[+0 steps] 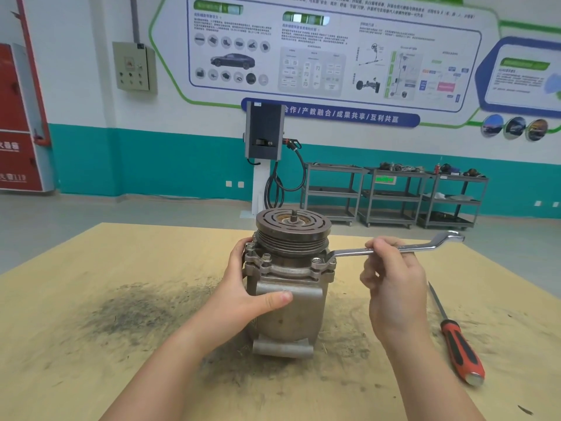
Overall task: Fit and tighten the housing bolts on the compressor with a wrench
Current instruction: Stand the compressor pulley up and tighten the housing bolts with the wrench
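1. Wood surface point(91, 299) closest to me, smudged w/ dark grime left of center.
2. Red/black screwdriver point(458, 341) lies on it at my right, untouched.
3. My left hand point(243, 287) wraps the compressor point(288, 305) body, thumb across the front, fingers round the left flange; grip curled tight on it.
4. My right hand point(391, 281) pinches the wrench point(394, 250) mid-shaft, fingers folded over it.
5. Wrench ring end sits on a housing bolt point(331, 259) at the right flange; other bolts seated along the front flange.
6. Compressor stands upright mid-surface, pulley point(293, 226) on top.
7. Further back: charger post point(264, 141), grey carts point(394, 196), teal/white wall w/ posters.
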Tool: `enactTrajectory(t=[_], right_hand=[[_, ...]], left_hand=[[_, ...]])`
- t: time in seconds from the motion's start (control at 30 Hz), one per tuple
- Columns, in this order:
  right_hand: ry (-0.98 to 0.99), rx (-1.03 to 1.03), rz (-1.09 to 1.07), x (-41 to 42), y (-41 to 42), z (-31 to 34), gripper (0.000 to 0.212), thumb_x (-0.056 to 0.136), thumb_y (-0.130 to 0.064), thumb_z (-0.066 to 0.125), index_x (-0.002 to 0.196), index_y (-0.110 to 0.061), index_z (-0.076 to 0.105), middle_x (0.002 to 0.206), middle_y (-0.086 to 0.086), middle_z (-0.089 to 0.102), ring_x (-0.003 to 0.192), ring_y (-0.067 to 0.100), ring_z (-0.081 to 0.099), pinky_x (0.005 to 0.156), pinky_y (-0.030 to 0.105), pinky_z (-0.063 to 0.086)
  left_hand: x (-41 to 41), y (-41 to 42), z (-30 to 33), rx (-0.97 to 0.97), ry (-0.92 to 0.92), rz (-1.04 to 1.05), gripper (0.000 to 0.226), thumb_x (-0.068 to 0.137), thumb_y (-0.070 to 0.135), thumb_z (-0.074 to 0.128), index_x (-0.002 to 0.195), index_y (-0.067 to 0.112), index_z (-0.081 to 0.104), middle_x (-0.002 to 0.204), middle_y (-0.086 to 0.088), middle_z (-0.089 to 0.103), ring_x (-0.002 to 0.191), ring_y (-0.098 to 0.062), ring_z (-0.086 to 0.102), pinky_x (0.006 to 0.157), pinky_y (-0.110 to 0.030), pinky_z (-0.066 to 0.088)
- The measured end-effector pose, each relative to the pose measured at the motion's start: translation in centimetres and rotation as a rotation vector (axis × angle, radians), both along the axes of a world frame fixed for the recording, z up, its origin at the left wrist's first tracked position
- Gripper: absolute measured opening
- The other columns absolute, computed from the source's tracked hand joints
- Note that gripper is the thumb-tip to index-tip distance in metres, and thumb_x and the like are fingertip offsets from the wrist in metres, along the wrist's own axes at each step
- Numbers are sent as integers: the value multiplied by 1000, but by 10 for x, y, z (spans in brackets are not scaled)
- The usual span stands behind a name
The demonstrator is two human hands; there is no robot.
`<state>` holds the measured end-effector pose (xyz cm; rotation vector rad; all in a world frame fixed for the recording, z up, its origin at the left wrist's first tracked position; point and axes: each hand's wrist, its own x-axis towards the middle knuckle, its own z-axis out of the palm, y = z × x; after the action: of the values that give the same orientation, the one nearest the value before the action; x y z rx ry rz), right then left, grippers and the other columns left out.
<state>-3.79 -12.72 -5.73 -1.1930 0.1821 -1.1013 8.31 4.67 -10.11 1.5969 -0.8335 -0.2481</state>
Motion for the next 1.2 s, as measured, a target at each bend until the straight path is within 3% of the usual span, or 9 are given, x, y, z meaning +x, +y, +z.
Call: enactTrajectory(t=[0.17, 0.3, 0.43, 0.53, 0.6, 0.73, 0.87, 0.97, 1.2], right_hand=[[-135, -58, -5, -1, 10, -7, 23, 98, -29, 51, 79, -17, 56, 52, -4, 47, 46, 11, 39, 45, 19, 35], [-285, -512, -234, -3, 34, -19, 21, 97, -45, 52, 81, -34, 58, 64, -15, 54, 53, 2, 48, 53, 14, 39], [-285, -1028, -313, 3, 48, -33, 14, 95, -37, 60, 90, -24, 62, 78, -12, 59, 65, -1, 52, 64, 9, 41], [-273, -1126, -361, 4, 49, -35, 13, 97, -32, 58, 90, -21, 60, 73, -9, 53, 62, 4, 47, 62, 10, 38], [-285, -980, -402, 0, 45, -30, 20, 102, -37, 47, 89, -25, 57, 75, -13, 55, 61, 2, 50, 61, 11, 40], [-323, -204, -167, -9, 34, -7, 34, 98, -31, 42, 71, -28, 61, 53, -4, 48, 45, 13, 42, 46, 21, 36], [-223, 325, 195, -2, 19, 2, 39, 100, -13, 40, 65, -13, 57, 46, 2, 37, 36, 13, 30, 37, 20, 28], [-157, 408, 331, 1, 10, 4, 31, 100, -13, 39, 72, -10, 50, 47, -1, 36, 35, 9, 28, 34, 18, 24], [-93, 134, 271, -1, 3, 4, 31, 102, -26, 42, 78, -9, 53, 48, -1, 45, 38, 9, 34, 38, 19, 30]], left_hand=[[0, 0, 0, 12, -14, 3, 131, 42, 77, 85, 147, 57, 9, 149, 17, 43, 138, -8, 44, 115, -45, 38], [1, 0, -1, 13, -26, -3, 122, 45, 77, 85, 142, 63, 12, 145, 24, 46, 134, -1, 47, 115, -41, 39], [3, -1, -3, -15, -36, -4, 112, 48, 72, 88, 134, 69, 16, 136, 23, 57, 126, -1, 55, 110, -39, 44], [3, -2, -4, -20, -44, -8, 111, 48, 71, 89, 132, 71, 17, 133, 25, 58, 125, -1, 56, 110, -37, 44], [3, -1, -4, -13, -37, -11, 107, 49, 72, 88, 130, 73, 17, 135, 28, 55, 126, 1, 54, 110, -37, 44], [1, 1, 0, 11, -32, -3, 100, 47, 76, 85, 121, 80, 18, 132, 34, 53, 125, 6, 53, 108, -30, 44], [1, 1, 1, 4, -18, -3, 124, 43, 76, 86, 142, 64, 11, 144, 22, 47, 131, -3, 50, 112, -41, 42], [1, 1, 1, 5, -16, -10, 122, 44, 75, 87, 140, 66, 11, 143, 24, 46, 130, -3, 51, 111, -41, 44], [0, -1, 0, 5, -11, -5, 122, 45, 75, 87, 141, 65, 12, 147, 20, 45, 133, -9, 50, 113, -45, 41]])
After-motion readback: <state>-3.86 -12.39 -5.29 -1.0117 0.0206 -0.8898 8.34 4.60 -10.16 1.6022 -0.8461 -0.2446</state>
